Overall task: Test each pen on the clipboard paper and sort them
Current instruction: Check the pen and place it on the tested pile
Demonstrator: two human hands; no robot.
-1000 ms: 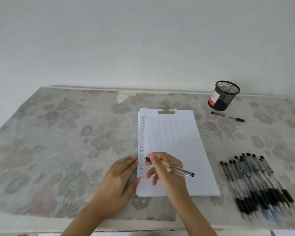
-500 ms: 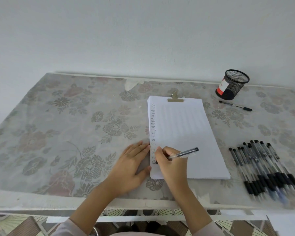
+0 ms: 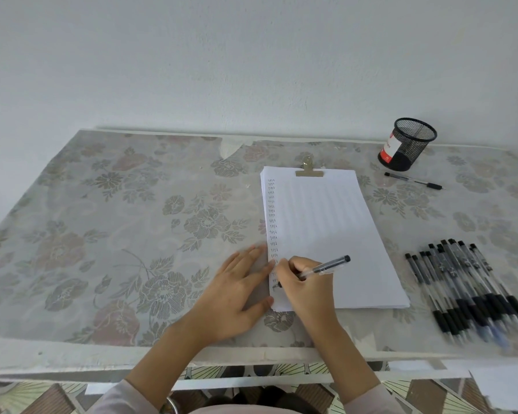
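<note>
White paper (image 3: 326, 234): right fingers (image 3: 293, 265) pinch pen (image 3: 326, 266) near left edge; left fingers (image 3: 245, 258) flat beside.

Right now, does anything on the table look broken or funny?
Yes. The floral table cover has a torn gap at its far edge, left of the clipboard's clip, showing white underneath. Also, a single pen lies beside the mesh cup, apart from the pile of pens on the right.
</note>
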